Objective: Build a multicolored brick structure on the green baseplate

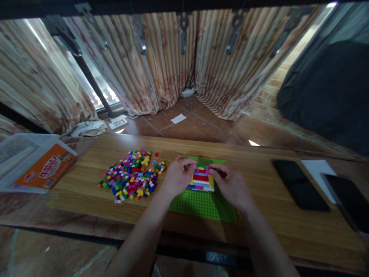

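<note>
A small structure of colourful toy bricks [201, 180] stands on a green studded baseplate [201, 207], with red, white, yellow, pink and blue rows showing. At its left side, my left hand [179, 175] has thumb and fingers closed on the far left corner. From the right, my right hand [230, 182] pinches the far right corner, its fingers partly curled. Whether a loose brick sits between the fingertips of either hand is too small to tell. A heap of loose bricks [134, 175] in many colours lies left of the baseplate.
Everything lies on a wooden table [259, 184]. A clear plastic box [54, 150] with an orange label is at the far left. On the right are a black phone [300, 184], white paper [317, 175] and another dark device [348, 200]. Curtains [161, 65] hang beyond.
</note>
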